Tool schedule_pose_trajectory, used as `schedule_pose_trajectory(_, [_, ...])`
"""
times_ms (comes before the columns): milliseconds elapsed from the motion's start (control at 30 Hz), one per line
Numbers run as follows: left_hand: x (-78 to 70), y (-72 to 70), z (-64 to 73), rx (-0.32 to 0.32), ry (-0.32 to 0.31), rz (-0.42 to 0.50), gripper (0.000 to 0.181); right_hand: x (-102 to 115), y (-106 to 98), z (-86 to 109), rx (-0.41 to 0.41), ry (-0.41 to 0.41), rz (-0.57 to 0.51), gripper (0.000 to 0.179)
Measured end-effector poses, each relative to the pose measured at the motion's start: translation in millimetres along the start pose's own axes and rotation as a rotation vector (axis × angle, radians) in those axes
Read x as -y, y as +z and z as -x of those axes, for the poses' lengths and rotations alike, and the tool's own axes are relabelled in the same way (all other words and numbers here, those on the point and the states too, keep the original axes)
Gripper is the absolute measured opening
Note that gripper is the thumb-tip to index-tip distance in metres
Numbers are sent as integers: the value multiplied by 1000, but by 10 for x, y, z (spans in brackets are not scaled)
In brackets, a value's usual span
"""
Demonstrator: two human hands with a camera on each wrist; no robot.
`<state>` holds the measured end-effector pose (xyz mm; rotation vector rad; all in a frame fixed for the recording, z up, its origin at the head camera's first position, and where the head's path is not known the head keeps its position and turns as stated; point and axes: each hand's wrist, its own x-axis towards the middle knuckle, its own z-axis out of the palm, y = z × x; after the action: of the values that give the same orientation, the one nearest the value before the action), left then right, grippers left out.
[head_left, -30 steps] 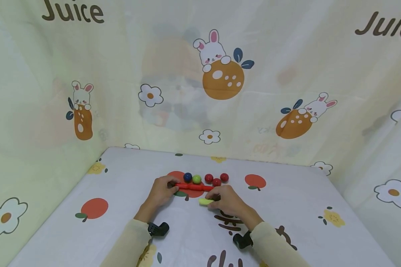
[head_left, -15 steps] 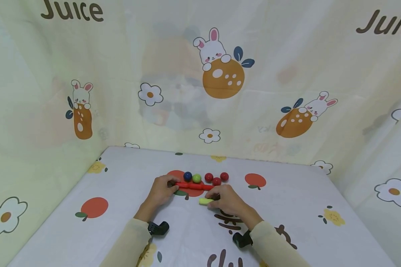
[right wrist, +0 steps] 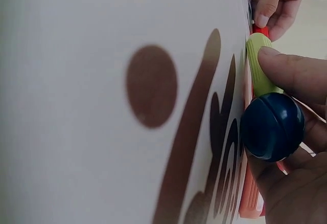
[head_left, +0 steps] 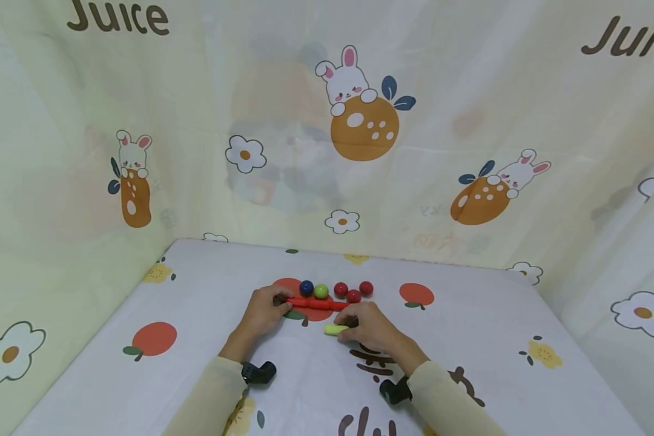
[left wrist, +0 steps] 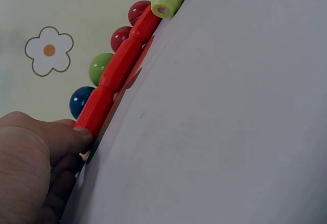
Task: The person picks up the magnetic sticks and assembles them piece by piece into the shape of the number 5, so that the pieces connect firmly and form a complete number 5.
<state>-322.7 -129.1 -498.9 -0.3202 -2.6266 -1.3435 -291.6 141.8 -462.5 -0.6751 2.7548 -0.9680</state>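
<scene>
My left hand [head_left: 264, 309] pinches the left end of a long red rod [head_left: 313, 304] with narrow necks and ribbed sections. Thumb and fingers of my right hand [head_left: 373, 327] hold a short yellow-green rod [head_left: 335, 329], nearer to me than the red one. A dark blue ball [right wrist: 273, 127] sits at the yellow-green rod's near end in the right wrist view, by my palm. The rod's other end shows a small round hole in the left wrist view. Below the right hand in its wrist view, an orange-red ribbed piece [right wrist: 250, 198] shows.
Behind the red rod stand another dark blue ball [head_left: 306, 289], a green ball [head_left: 321, 292] and three red balls [head_left: 353, 297]. A white cloth [head_left: 207, 290] with fruit prints covers the table. Printed curtains [head_left: 283, 200] stand at the back and sides.
</scene>
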Motion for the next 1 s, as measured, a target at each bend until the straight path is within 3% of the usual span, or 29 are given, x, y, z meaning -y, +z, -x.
schedule_pose_trajectory(1000, [0,-4,2,0,-3,8,17,40,-49,24,-11,8,-6,24])
